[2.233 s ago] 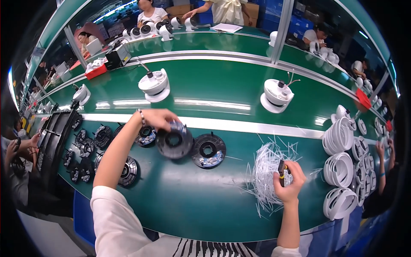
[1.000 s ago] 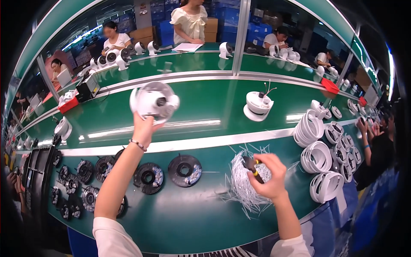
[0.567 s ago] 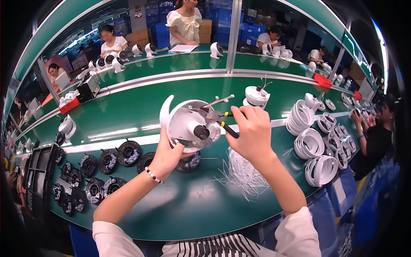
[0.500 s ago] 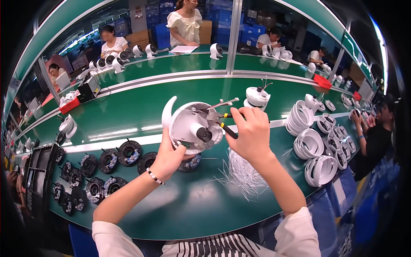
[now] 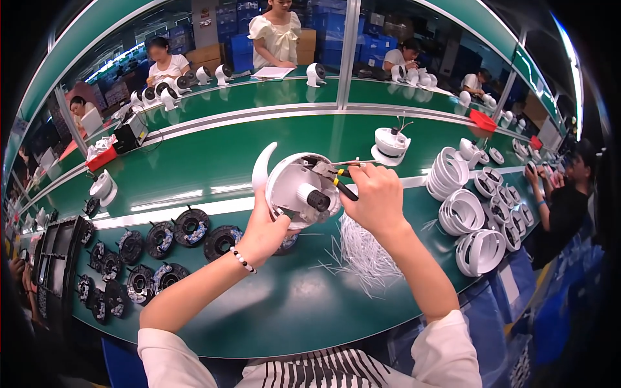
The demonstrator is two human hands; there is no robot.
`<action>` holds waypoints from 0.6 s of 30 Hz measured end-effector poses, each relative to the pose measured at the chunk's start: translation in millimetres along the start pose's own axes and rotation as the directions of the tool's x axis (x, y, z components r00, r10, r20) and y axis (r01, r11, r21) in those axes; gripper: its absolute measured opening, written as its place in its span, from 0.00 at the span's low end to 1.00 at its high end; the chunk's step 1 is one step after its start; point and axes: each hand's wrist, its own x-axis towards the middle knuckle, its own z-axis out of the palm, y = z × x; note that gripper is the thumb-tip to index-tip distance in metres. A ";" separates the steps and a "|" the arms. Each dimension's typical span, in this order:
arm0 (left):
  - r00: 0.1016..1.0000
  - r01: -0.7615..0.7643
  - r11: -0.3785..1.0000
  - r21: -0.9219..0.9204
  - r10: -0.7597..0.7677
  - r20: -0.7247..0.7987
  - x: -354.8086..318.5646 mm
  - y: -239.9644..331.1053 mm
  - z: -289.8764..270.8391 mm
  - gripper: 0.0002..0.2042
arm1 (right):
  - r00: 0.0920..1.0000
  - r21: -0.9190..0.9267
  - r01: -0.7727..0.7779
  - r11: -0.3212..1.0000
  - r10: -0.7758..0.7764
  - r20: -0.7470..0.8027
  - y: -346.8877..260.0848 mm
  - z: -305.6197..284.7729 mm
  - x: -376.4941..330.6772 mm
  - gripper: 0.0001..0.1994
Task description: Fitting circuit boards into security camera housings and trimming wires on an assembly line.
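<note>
Raised over the bench, a white round camera housing (image 5: 284, 187) is open toward me, with a black lens barrel (image 5: 317, 200) in its middle and a curved white arm at its left. My left hand (image 5: 264, 229) is closed round its lower left rim. Yellow-and-black handled pliers (image 5: 344, 187) are gripped in my right hand (image 5: 374, 197). Their jaws reach the housing's right inner edge, by the wires; exactly what they pinch is too small to tell. Under my right hand lies a heap of thin white cable ties (image 5: 365, 255).
Black round parts with circuit boards (image 5: 191, 226) lie at left beside a black tray (image 5: 58, 265). White rings (image 5: 480, 252) are stacked at right. Another white camera unit (image 5: 391, 142) stands behind. Co-workers sit across the bench; one person (image 5: 563, 200) works at far right.
The housing has shifted slightly right and turned a little in my left hand. The wires now run lower, toward my right fingers, and the pliers stay at the housing's edge.
</note>
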 end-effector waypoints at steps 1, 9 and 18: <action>1.000 0.015 0.999 -0.035 -0.015 -0.002 1.4 -1.2 1.0 0.35 | 1.000 0.020 -0.012 1.000 0.012 0.013 1.8 0.6 -2.1 0.18; 0.986 0.085 0.996 0.023 -0.081 -0.148 33.9 -11.2 -3.1 0.31 | 0.962 0.312 -0.241 0.919 0.268 -0.047 19.3 11.8 -30.5 0.11; 0.559 -0.532 0.307 0.789 0.827 0.054 84.5 -41.8 -8.4 0.35 | 0.865 0.609 -0.323 0.724 0.487 -0.119 33.3 30.2 -90.0 0.13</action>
